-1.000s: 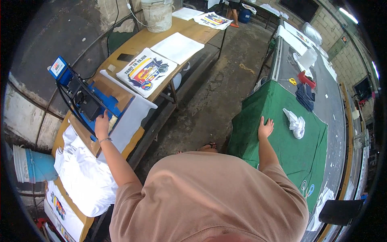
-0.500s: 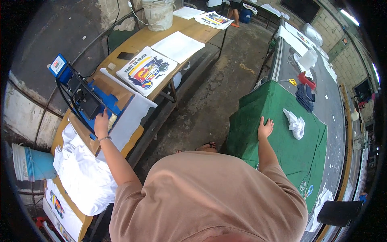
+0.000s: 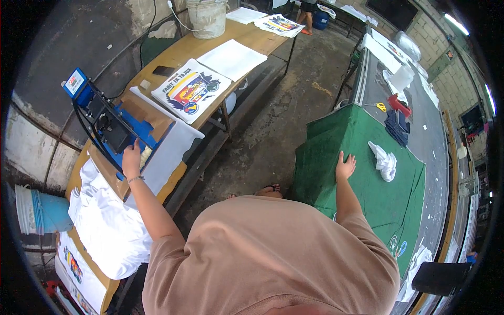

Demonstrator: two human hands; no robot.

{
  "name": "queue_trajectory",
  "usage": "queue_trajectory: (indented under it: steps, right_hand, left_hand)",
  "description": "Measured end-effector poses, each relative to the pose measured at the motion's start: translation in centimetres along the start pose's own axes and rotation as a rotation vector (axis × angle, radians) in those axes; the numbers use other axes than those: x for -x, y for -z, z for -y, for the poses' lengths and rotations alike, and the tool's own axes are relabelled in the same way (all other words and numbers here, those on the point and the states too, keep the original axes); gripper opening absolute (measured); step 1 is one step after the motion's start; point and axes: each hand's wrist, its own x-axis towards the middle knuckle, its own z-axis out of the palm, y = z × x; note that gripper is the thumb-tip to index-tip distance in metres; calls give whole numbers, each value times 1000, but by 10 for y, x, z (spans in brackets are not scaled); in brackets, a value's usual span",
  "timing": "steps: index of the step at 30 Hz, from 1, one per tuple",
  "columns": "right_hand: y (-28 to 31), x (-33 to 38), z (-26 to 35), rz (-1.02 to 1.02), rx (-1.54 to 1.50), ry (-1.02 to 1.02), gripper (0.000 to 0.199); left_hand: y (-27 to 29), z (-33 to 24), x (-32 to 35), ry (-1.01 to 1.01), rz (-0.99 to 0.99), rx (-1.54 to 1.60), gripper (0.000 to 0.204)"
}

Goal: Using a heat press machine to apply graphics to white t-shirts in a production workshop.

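Note:
My left hand is closed at the front of a small blue-and-black heat press, gripping its handle, which the fingers mostly hide. Under the press lie brown board and a white sheet that hangs over the table edge. Beside the left forearm is a heap of white cloth. On the other side, my right hand rests open, fingers spread, at the edge of a green cloth draped over a table. A crumpled white cloth lies just right of that hand.
Printed sheets, a phone and a stained bucket stand on the left table. A blue pail is at far left. Yellow scissors, a red object and folded dark fabric lie on the right table. A person's legs show far ahead.

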Motion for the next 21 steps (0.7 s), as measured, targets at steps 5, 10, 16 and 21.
queue_trajectory:
  steps: [5, 10, 16, 21]
  right_hand:
    - [0, 0, 0, -3, -21, -1, 73]
    - [-1, 0, 0, 2, -28, -8, 73]
    - [-2, -1, -1, -2, -19, -6, 73]
    - [-2, 0, -1, -17, -2, 4, 73]
  left_hand:
    - [-2, 3, -2, -10, -5, -4, 55]
    - [1, -2, 4, -6, -26, -5, 55]
    - [3, -3, 3, 17, 20, -6, 56]
    - [0, -1, -1, 30, 25, -32, 57]
